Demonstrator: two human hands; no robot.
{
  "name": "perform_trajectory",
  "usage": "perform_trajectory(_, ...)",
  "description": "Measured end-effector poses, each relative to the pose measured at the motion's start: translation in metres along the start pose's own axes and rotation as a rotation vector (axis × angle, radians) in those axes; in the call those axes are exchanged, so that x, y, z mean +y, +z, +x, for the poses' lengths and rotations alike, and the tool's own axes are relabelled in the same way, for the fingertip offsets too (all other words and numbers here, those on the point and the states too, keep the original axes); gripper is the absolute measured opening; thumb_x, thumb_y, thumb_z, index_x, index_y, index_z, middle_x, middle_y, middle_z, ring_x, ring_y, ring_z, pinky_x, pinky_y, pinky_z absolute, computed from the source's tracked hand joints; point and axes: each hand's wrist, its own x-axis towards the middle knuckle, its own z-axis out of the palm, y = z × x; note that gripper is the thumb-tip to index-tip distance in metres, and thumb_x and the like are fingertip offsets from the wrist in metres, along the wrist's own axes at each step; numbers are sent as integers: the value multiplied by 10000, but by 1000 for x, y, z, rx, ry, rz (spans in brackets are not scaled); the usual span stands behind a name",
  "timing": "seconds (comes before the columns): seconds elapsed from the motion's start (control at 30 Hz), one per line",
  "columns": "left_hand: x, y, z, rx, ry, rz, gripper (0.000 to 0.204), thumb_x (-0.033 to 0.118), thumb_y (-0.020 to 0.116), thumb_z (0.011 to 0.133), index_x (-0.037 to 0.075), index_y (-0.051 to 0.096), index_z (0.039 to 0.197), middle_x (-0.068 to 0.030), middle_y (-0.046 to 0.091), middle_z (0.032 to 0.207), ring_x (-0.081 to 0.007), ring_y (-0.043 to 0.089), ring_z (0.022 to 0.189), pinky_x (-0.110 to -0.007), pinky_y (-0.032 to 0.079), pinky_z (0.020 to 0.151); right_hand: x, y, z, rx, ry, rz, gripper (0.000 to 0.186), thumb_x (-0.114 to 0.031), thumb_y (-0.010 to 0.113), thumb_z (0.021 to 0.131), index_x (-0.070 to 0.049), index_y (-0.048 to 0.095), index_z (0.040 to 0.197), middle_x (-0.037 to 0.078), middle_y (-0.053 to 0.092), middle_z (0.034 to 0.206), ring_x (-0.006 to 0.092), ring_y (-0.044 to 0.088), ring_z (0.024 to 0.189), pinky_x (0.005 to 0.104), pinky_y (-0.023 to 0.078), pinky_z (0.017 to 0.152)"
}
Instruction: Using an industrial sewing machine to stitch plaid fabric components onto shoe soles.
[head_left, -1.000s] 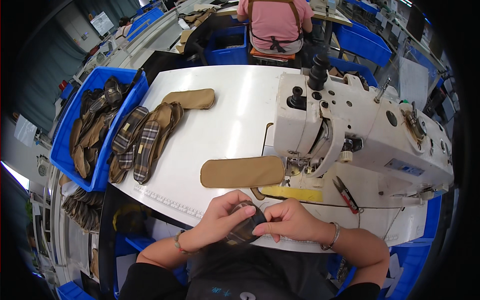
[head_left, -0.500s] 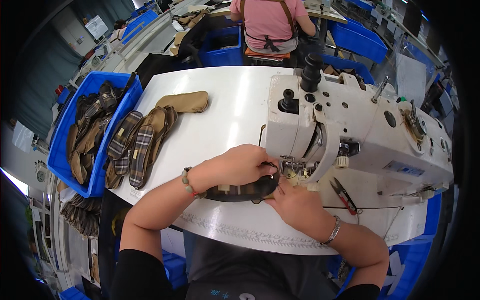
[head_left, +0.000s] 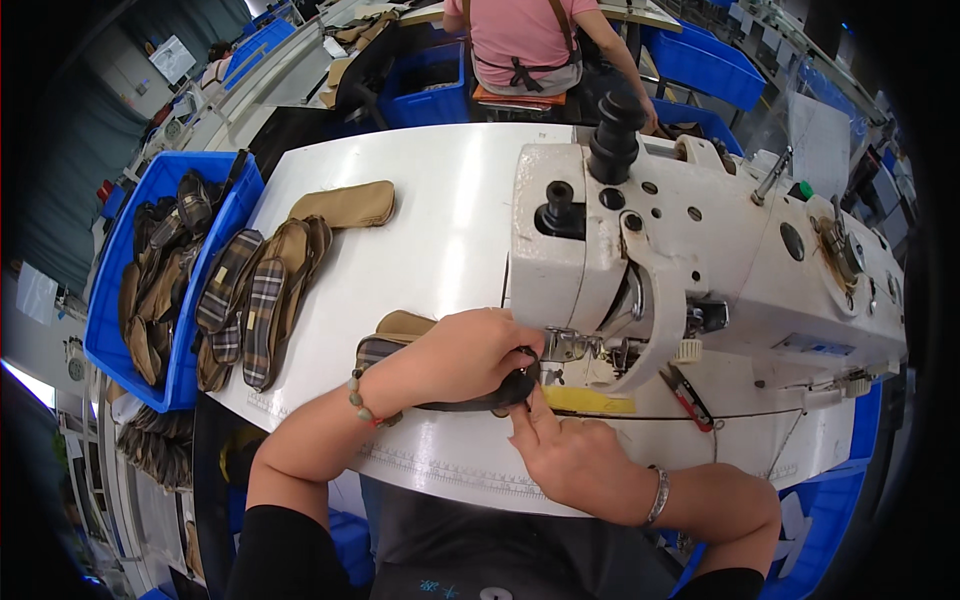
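A long pouch of plaid and brown fabric (head_left: 378,350) lies on the white table just left of the sewing machine's (head_left: 620,260) needle area. My left hand (head_left: 470,355) is closed on its dark right end, thumb and fingers pinching the edge beside the presser foot. From below, my right hand (head_left: 575,455) meets that same end, its thumb and index finger at the edge. The left forearm and hand cover much of the pouch's middle. Between the machine's foot and my right hand, a yellow strip (head_left: 590,401) shows on the machine bed.
Several plaid and brown pouches (head_left: 265,320) lie at the table's left, beside a blue bin (head_left: 185,390) holding more. A brown fabric piece (head_left: 345,205) rests behind them. Red-handled thread snips (head_left: 688,398) lie right of the needle. Beyond the table sits a person in pink (head_left: 520,45).
Both hands have drawn the pouch's end left and slightly toward me, away from the needle area. The yellow strip now shows. The view has shifted a little.
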Motion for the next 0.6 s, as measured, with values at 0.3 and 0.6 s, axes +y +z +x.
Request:
perform_trajectory(0.3, -3, 3, 2, 35, -5, 158, 86, 152, 650, 900, 135, 692, 973, -113, 651, 841, -308, 654, 862, -420, 519, 729, 14, -6, -1, 101, -141, -160, 255, -160, 689, 791, -3, 688, 992, 105, 671, 807, 113, 566, 508, 254, 448, 414)
perform_trajectory(0.6, -18, -8, 10, -140, -42, -75, 118, 180, 645, 923, 128, 691, 1019, -118, 676, 893, -315, 650, 850, -404, 503, 757, 26, 6, 14, 355, -118, -235, 241, -80, 688, 736, 0, 696, 963, -23, 491, 642, 101, 517, 522, 249, 398, 447)
